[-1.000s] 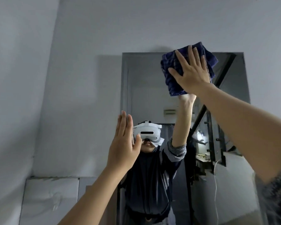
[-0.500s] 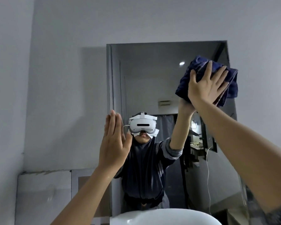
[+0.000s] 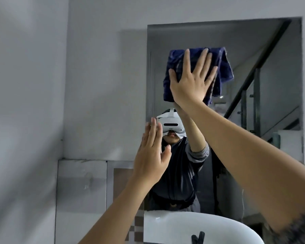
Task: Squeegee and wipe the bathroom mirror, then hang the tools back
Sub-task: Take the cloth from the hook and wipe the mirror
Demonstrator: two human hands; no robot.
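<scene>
The rectangular mirror point(image 3: 264, 50) hangs on the grey wall ahead. My right hand point(image 3: 192, 81) presses a dark blue cloth point(image 3: 224, 67) flat against the glass in the mirror's upper middle, fingers spread over the cloth. My left hand point(image 3: 151, 155) is flat, fingers together, at the mirror's left edge, lower down; it holds nothing. The mirror reflects a person in a dark top with a white headset. No squeegee is in view.
A white washbasin point(image 3: 192, 228) curves across the bottom, with a dark tap tip point(image 3: 198, 237) at its lower edge. Pale tiles point(image 3: 81, 187) cover the lower wall at left. A side wall point(image 3: 25, 103) closes in on the left.
My right hand slid the cloth from the mirror's top to the right edge, then back left and down toward the middle. The view tilted down, showing the basin. My left hand stayed put.
</scene>
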